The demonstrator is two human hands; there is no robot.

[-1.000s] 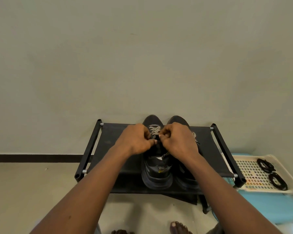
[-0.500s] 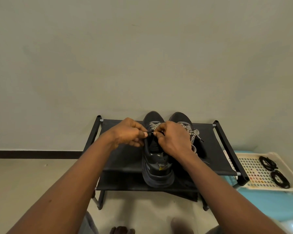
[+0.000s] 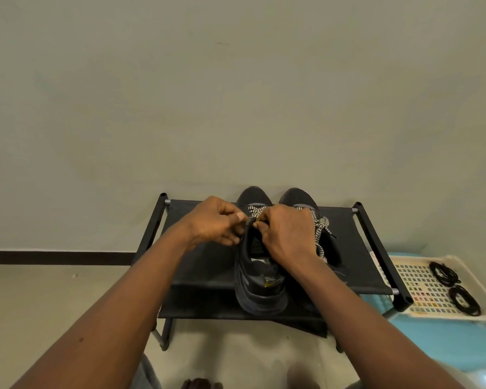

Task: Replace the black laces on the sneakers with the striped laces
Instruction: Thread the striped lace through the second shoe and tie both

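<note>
Two dark sneakers stand side by side on a black shoe rack (image 3: 205,265), toes toward the wall. The left sneaker (image 3: 260,284) carries a striped lace (image 3: 255,211) across its front eyelets. My left hand (image 3: 215,221) and my right hand (image 3: 285,234) meet over its tongue, each pinching an end of that striped lace. The right sneaker (image 3: 298,196) is laced with a striped lace whose loose ends (image 3: 320,234) hang to its right. My right hand hides most of that shoe.
A white perforated basket (image 3: 421,287) at the right holds two coiled black laces (image 3: 443,273) (image 3: 465,300) and rests on a light blue stool (image 3: 443,343). The rack stands against a plain wall with a dark baseboard (image 3: 54,256). Toes show at the bottom edge.
My hands have shifted slightly toward the toe of the left sneaker and my left hand drew a little to the left, still pinching the lace. The camera view dropped a little.
</note>
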